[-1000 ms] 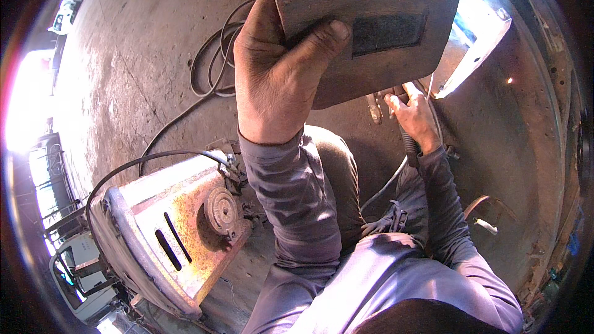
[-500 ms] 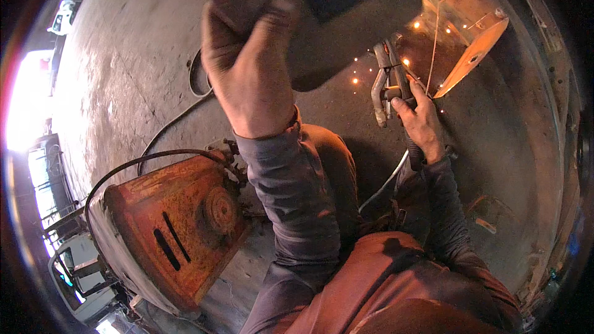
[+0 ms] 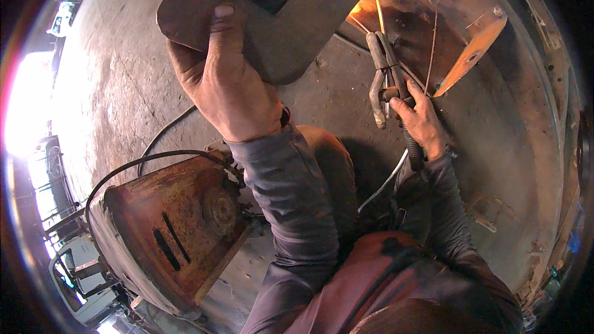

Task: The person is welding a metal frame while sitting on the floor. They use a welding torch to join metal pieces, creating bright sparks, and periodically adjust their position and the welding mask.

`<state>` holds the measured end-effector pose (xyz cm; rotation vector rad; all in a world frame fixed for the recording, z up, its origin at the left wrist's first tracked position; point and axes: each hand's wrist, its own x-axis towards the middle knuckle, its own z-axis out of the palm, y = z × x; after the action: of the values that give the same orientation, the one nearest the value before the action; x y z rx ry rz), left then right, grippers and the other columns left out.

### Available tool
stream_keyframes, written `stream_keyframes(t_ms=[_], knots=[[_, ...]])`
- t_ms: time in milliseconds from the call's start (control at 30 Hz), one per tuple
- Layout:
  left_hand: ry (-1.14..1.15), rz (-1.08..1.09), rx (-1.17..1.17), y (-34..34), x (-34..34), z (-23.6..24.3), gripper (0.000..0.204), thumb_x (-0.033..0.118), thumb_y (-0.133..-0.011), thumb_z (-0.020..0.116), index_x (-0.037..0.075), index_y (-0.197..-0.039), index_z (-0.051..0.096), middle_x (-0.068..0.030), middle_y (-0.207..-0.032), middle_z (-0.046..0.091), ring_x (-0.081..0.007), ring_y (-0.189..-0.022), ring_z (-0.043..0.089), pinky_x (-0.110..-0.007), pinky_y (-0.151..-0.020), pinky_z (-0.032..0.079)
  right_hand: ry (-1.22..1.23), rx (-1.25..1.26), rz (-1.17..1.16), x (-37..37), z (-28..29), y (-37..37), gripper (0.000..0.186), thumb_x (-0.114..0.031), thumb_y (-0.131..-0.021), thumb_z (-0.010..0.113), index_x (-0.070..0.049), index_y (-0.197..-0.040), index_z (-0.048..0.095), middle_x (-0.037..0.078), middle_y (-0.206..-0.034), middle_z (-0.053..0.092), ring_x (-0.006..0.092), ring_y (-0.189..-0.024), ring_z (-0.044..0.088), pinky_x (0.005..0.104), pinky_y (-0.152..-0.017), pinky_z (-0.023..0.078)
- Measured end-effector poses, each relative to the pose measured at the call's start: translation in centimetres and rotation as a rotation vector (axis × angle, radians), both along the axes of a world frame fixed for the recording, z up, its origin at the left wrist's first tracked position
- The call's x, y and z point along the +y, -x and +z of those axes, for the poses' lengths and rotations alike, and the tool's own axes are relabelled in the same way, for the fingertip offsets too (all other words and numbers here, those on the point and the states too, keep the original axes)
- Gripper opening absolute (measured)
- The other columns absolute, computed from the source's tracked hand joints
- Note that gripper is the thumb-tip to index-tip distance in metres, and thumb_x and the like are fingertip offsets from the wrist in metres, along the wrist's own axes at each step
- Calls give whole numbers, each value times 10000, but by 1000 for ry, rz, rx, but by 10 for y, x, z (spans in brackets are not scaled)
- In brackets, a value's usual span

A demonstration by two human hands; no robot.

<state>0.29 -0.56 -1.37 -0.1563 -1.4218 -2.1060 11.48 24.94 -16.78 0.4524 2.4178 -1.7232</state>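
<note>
Since half a second ago, the hand-held welding shield (image 3: 272,18) has come further up and across the view, and the glow at the rod tip now lights the metal workpiece (image 3: 458,31) orange with fewer loose sparks showing.

Left hand (image 3: 226,86) is clamped on the shield's lower edge, thumb flat on the near face and fingers wrapped behind; the shield sits left of the workpiece, raised well off the concrete floor (image 3: 117,86). It looks like a stiff, light board with 1 dark viewing window, best held at that bare lower rim, clear of the glass.

Right hand (image 3: 421,120) is closed around the insulated grip of the electrode holder (image 3: 387,77), just below the workpiece, its welding rod (image 3: 377,15) touching the metal. Holder and cable probably pull heavily on the wrist; the rod is thin, stiff and hot, so only the handle is safe to grasp.

Count: 1 shield, 1 holder, 1 rod, 1 workpiece, 1 rusty welding machine (image 3: 179,229) far down-left of the workpiece, and at least 2 cables (image 3: 154,158).
</note>
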Motion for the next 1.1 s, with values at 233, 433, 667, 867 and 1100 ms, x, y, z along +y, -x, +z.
stream_keyframes(t_ms=[233, 433, 667, 867, 1100], knots=[[-9, -12, 11, 1, 5, -1, 434, 140, -873, 743, 20, -1270, 617, -111, -1181, 674, -271, -1058, 666, -416, -944, 539, -10, 110, 51, 12, 5, 8, 648, -297, -915, 692, 5, -1448, 480, 48, -1077, 641, 130, -880, 557, 287, -804, 475], [-118, 105, -223, -11, 34, 41, 404, 127, -877, 733, 20, -1253, 632, -105, -1157, 686, -267, -1054, 667, -414, -943, 539, -75, 80, 34, 25, 0, -7, 644, -279, -913, 698, 59, -1419, 487, 99, -1155, 660, 180, -1004, 608, 307, -903, 491], [-65, 81, -203, -9, 26, 33, 411, 102, -875, 728, 8, -1264, 631, -112, -1156, 695, -247, -1035, 675, -381, -930, 541, -306, 28, 164, 20, -1, -19, 691, -253, -893, 708, 157, -1393, 466, 314, -1364, 566, 351, -1292, 549, 375, -1094, 420], [-144, -344, -34, -24, 12, 29, 426, 97, -931, 676, -35, -1320, 563, -177, -1180, 679, -304, -1074, 686, -436, -913, 581, -305, 33, 171, 7, -1, -19, 699, -248, -893, 703, 151, -1411, 454, 335, -1396, 543, 391, -1330, 537, 390, -1112, 416], [-91, -469, -89, -17, 1, 18, 426, 28, -927, 656, -57, -1328, 542, -179, -1203, 671, -279, -1093, 672, -416, -944, 561, -395, 57, 163, 11, -11, -15, 687, -232, -898, 703, 130, -1427, 454, 321, -1389, 556, 385, -1293, 570, 380, -1079, 440]])
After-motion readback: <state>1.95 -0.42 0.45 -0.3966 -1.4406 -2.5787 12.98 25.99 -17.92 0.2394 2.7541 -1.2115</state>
